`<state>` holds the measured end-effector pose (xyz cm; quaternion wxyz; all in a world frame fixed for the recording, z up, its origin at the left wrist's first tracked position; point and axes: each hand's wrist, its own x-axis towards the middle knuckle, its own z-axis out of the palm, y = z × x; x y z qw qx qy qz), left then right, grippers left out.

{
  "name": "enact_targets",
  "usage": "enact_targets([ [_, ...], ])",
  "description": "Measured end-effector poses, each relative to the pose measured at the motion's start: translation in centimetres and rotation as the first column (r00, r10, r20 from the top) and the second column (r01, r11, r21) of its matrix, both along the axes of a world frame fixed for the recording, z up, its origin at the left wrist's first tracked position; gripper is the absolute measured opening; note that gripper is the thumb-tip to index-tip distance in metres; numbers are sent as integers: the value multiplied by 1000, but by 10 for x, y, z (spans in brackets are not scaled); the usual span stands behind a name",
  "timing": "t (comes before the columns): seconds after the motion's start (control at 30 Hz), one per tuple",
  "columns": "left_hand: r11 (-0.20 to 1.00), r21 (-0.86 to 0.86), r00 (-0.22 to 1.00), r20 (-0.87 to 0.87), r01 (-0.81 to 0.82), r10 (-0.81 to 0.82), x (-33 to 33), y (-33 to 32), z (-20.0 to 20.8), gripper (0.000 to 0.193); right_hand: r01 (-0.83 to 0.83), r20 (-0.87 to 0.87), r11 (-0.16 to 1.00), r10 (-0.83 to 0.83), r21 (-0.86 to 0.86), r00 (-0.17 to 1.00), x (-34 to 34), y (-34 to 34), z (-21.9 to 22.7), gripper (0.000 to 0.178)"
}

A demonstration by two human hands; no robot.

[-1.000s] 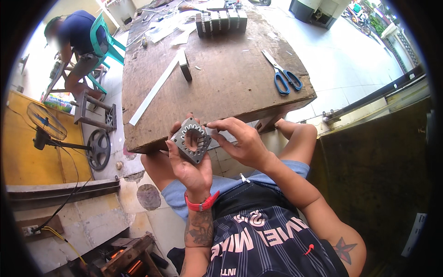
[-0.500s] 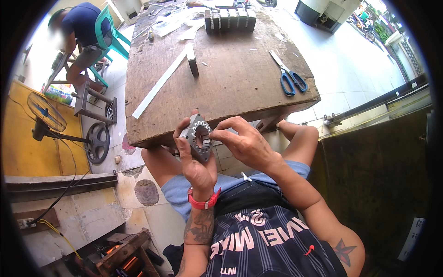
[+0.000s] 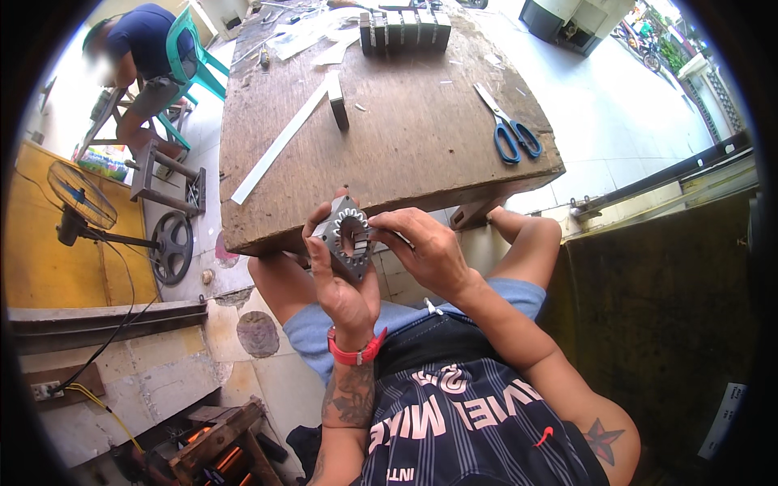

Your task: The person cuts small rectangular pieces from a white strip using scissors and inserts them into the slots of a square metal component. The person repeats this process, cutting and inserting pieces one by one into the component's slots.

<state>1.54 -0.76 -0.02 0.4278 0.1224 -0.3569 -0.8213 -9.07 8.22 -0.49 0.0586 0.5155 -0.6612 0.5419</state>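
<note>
A grey, square-cornered motor stator core [image 3: 353, 266] is held over my lap, just off the table's near edge. White slot liners show around part of its round bore. My left hand [image 3: 344, 298] grips the core from the left and below, thumb along its side. At the core's right side is my right hand [image 3: 429, 249], thumb and fingertips pinched together by the bore. Whatever lies in that pinch is too small to make out.
On the wooden table [image 3: 421, 138] lie blue-handled scissors [image 3: 517, 139], a long white strip [image 3: 279, 146], a small dark block [image 3: 338, 109] and a row of stacked cores [image 3: 405, 36]. A fan [image 3: 81, 198] stands left; a person sits on a green chair [image 3: 185, 61].
My right hand has shifted slightly left and its fingers have curled differently at the bore's edge. The left hand keeps its grip on the stator core, which has barely moved.
</note>
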Motion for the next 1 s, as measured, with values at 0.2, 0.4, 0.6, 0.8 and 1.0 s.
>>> enact_targets([
  [0.2,999,49,999,-52,-2,5,-4,0,1,56,6,88,1000,-4,-19,996,13,7,-4,29],
  [0.4,984,154,993,-84,95,-82,-2,-2,4,58,-99,478,995,102,-30,872,10,13,-12,24],
  [0.6,979,141,989,-41,148,-144,-2,-6,2,62,-229,923,895,383,-383,-45,-10,13,-15,45],
  [0.8,966,172,981,-57,195,-188,-3,-7,-1,62,-211,864,841,464,-499,-194,-4,8,-17,47],
  [1.0,959,200,980,-10,199,-201,-8,-5,4,61,-160,925,956,279,-244,257,0,15,-7,36],
])
